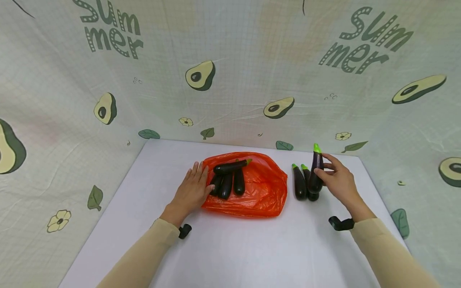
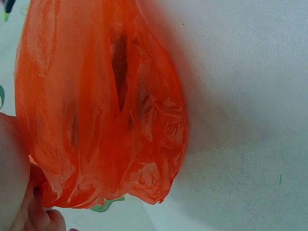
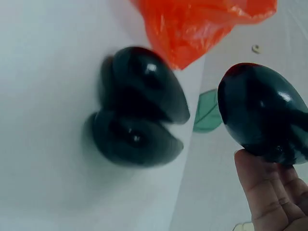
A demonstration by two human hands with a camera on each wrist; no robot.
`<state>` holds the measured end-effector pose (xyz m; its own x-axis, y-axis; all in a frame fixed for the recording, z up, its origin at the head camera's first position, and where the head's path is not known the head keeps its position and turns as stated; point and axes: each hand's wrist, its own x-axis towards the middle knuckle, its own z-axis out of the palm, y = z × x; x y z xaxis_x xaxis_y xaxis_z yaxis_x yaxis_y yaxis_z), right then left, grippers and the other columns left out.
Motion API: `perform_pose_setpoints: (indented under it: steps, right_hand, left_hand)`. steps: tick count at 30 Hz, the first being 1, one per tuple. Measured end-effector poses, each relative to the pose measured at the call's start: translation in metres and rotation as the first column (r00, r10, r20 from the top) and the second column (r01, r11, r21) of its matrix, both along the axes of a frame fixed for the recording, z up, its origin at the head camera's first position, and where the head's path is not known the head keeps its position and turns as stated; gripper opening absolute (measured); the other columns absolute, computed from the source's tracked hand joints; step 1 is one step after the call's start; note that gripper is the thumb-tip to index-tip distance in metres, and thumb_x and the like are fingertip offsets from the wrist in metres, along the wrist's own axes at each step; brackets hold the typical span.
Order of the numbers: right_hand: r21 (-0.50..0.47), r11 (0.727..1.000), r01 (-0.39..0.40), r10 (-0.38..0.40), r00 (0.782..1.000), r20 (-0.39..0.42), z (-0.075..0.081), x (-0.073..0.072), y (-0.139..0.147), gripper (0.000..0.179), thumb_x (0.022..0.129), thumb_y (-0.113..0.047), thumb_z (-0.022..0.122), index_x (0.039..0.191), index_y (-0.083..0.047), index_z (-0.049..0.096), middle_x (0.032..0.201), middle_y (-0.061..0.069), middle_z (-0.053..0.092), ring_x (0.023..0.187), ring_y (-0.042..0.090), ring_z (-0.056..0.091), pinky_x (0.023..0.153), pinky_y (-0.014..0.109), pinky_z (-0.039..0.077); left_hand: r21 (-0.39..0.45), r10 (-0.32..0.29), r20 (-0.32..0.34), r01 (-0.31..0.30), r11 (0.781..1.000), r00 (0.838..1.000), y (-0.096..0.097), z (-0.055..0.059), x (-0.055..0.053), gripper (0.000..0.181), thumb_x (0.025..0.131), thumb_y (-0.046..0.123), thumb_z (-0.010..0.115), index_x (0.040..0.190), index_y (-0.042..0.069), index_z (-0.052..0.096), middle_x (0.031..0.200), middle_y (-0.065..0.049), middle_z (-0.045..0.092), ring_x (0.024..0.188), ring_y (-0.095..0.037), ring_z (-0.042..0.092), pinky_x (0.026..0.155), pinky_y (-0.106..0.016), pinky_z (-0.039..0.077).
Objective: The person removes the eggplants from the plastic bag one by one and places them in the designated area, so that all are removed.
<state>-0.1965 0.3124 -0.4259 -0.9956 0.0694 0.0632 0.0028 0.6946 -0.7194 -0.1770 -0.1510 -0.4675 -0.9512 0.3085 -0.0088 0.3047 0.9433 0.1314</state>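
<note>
My right hand (image 1: 338,182) pinches an eggplant (image 1: 315,170) between thumb and fingers, its green stem end up. In the right wrist view the held eggplant (image 3: 262,110) appears apart from two other eggplants (image 3: 139,106) on the table. In the head view those two, an eggplant (image 1: 299,183) and a partly covered eggplant (image 1: 313,196), lie side by side. My left hand (image 1: 192,190) rests at the left edge of a red plastic bag (image 1: 264,196), fingers extended. Several eggplants (image 1: 230,167) lie on the bag, one across the others. In the left wrist view the bag (image 2: 96,120) hides most of them.
The bag and eggplants are on a white-covered table (image 1: 245,252). A cloth printed with avocados and lettering (image 1: 237,52) hangs behind the table and at its sides. The two loose eggplants lie just right of the bag.
</note>
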Motion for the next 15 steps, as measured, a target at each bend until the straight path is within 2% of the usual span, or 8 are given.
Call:
perform_pose_setpoints:
  steps: [6, 15]
  right_hand:
    - [0.059, 0.998, 0.013, -0.016, 0.999, 0.050, -0.005, -0.005, 0.017, 0.070, 0.107, -0.034, 0.060, 0.166, -0.009, 0.031, 0.147, 0.039, 0.052, 0.123, 0.053, 0.064, 0.083, 0.055, 0.064]
    - [0.119, 0.992, 0.043, -0.054, 0.995, 0.084, -0.018, -0.010, 0.031, 0.071, 0.107, -0.039, 0.056, 0.165, -0.006, 0.032, 0.147, 0.038, 0.052, 0.128, 0.054, 0.059, 0.092, 0.062, 0.058]
  left_hand:
    - [0.026, 0.000, 0.008, 0.000, 1.000, 1.000, -0.001, -0.002, 0.000, 0.079, 0.111, 0.045, 0.050, 0.167, -0.002, 0.020, 0.175, -0.022, 0.013, 0.164, -0.039, 0.004, 0.132, -0.055, 0.013]
    - [0.042, 0.004, 0.024, -0.005, 0.999, 1.000, -0.001, -0.003, 0.002, 0.079, 0.111, 0.045, 0.049, 0.167, -0.002, 0.018, 0.176, -0.022, 0.012, 0.164, -0.039, 0.003, 0.132, -0.055, 0.011]
